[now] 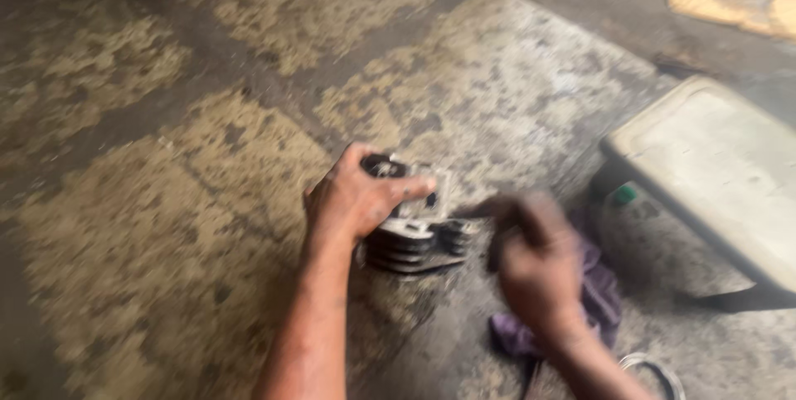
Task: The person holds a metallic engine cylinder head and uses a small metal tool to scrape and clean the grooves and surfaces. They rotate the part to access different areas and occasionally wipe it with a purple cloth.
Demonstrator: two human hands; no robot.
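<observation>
Head view shows us crouched over a stained concrete floor (166,201), working on a finned metal engine part (414,242) that sits on the ground between our hands. Our left hand (356,201) is clamped over its top, fingers curled around the upper edge, steadying it. Our right hand (535,263) is just beside the part on its right, smeared by motion; it looks closed around something dark and thin, but we cannot tell what, or how tightly.

A purple rag (601,300) lies under our right wrist, and a pale tray (721,168) sits well apart to the right.

We judge the main risk to be slipping: both hands look greasy, and the part rests loose on the floor. If our right hand pushes hard, the part could skid or tip, and our left fingers sit close to where that force lands.
</observation>
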